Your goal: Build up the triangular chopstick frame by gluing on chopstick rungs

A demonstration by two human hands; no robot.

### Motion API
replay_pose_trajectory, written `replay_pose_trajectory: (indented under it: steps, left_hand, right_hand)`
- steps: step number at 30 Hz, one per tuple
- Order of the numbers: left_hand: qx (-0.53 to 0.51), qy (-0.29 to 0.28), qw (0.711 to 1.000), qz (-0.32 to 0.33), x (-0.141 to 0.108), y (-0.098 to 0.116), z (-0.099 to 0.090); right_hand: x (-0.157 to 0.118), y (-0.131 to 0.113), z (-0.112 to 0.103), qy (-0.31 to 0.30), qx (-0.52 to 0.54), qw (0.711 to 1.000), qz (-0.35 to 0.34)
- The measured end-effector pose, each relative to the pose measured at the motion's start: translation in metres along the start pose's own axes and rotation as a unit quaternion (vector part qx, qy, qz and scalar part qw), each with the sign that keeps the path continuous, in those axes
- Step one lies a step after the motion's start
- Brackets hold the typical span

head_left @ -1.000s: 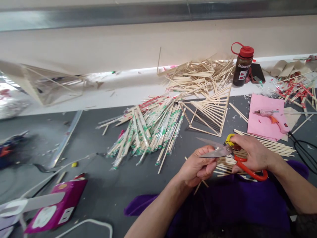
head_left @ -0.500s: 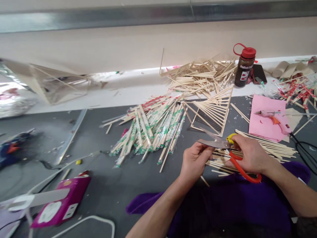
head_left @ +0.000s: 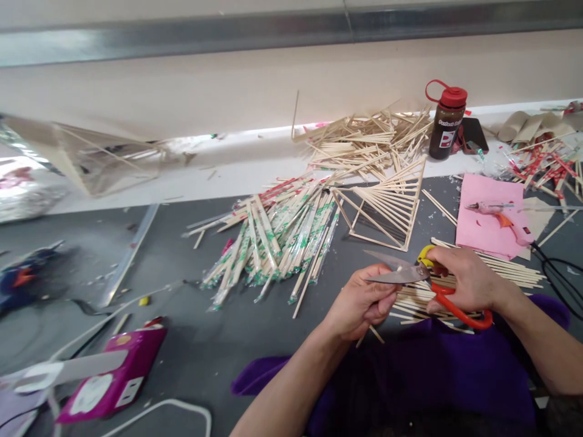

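Firstly, scissors (head_left: 421, 272), one pair, red and yellow handles; blades parted, just above the left hand's fingers. Right hand (head_left: 469, 282), one: gripping the scissors by the handles. Left hand (head_left: 362, 303), one: fingers curled in beside the blades; cannot tell whether it grips a stick.

Containers. Bottle (head_left: 445, 130), one, upright on the ledge (head_left: 246, 153), red cap on; contents cannot be told. Clear wrappers (head_left: 277, 233), many, overlapping beyond counting, green-printed and red-printed, sticks inside. Magenta packet (head_left: 146, 346), one, lower left; contents hidden.

Sticks, bare. One row (head_left: 514, 271), many, partly under the right hand; one heap (head_left: 359, 145), uncounted, beside the bottle.

Stick frames, two: slatted frame (head_left: 390, 199), between heap and scissors; blurred frame (head_left: 100, 146), far left.

Sundries. Pink sheet (head_left: 471, 240), one, with one glue gun (head_left: 494, 209) lying on it. Phone (head_left: 474, 135), one, just beside the bottle. Yellow bit (head_left: 144, 300), one, on the grey table (head_left: 204, 358), near the packet.
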State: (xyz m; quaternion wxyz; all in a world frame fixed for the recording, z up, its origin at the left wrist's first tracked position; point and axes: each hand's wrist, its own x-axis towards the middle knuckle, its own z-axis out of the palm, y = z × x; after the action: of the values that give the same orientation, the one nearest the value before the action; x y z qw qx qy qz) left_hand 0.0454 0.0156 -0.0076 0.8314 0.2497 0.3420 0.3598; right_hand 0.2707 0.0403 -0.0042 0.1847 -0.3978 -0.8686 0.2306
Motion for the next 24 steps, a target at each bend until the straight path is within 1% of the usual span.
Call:
replay_pose_trajectory:
  steps: [4, 6, 7, 9, 12, 14, 16, 17, 19, 24]
  left_hand:
    - [-0.023, -0.061, 0.998, -0.022, 0.001, -0.004, -0.003]
    - [-0.016, -0.064, 0.998, -0.020, 0.003, -0.006, -0.004]
    - [-0.005, -0.045, 0.999, -0.008, 0.004, -0.007, -0.004]
    - [0.036, 0.025, 0.998, 0.038, 0.005, -0.007, -0.003]
    - [0.121, 0.137, 0.976, 0.117, 0.006, -0.007, -0.002]
    - [0.164, 0.177, 0.957, 0.160, 0.006, -0.007, -0.002]
    - [0.193, 0.194, 0.943, 0.190, 0.006, -0.006, -0.002]
    - [0.200, 0.196, 0.940, 0.197, 0.005, -0.006, -0.002]
    - [0.197, 0.188, 0.944, 0.186, 0.004, -0.005, -0.002]
    - [0.120, 0.126, 0.978, 0.111, 0.002, 0.001, 0.002]
  right_hand:
    - [0.000, 0.005, 0.001, 0.013, 0.012, 0.999, -0.046]
    - [0.000, 0.005, 0.002, 0.015, 0.010, 0.999, -0.042]
    - [0.000, 0.005, 0.003, 0.017, 0.005, 0.999, -0.032]
    - [0.000, 0.003, 0.004, 0.023, -0.010, 1.000, -0.003]
    - [0.001, -0.002, 0.006, 0.026, -0.032, 0.998, 0.041]
    - [0.002, -0.005, 0.007, 0.022, -0.037, 0.997, 0.069]
    - [0.003, -0.008, 0.008, 0.016, -0.038, 0.995, 0.088]
    - [0.003, -0.008, 0.009, 0.011, -0.038, 0.995, 0.093]
    - [0.002, -0.009, 0.009, 0.005, -0.038, 0.995, 0.093]
    - [0.001, -0.003, 0.007, -0.005, -0.021, 0.998, 0.064]
